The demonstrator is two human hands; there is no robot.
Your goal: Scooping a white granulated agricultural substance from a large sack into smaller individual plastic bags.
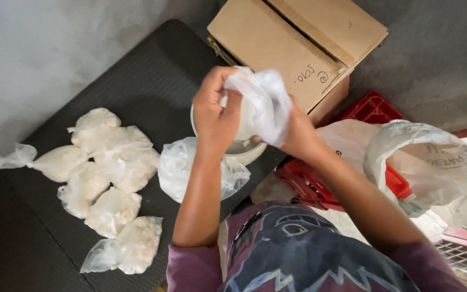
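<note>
Both my hands are raised over a white bowl (244, 154) on the black mat. My left hand (215, 116) and my right hand (297, 134) grip a clear plastic bag (263, 105) between them, with white filling inside it. The bag's loose top billows above my fingers. Just left of the bowl lies a bundle of clear plastic bags (182, 167). Several filled, tied bags of white stuff (112, 178) lie in a cluster on the mat at the left.
A black textured mat (152, 81) covers the floor. A cardboard box (298, 40) stands behind the bowl. A red plastic crate (371, 111) sits at the right, holding a large open white sack (422, 162). Grey concrete wall runs behind.
</note>
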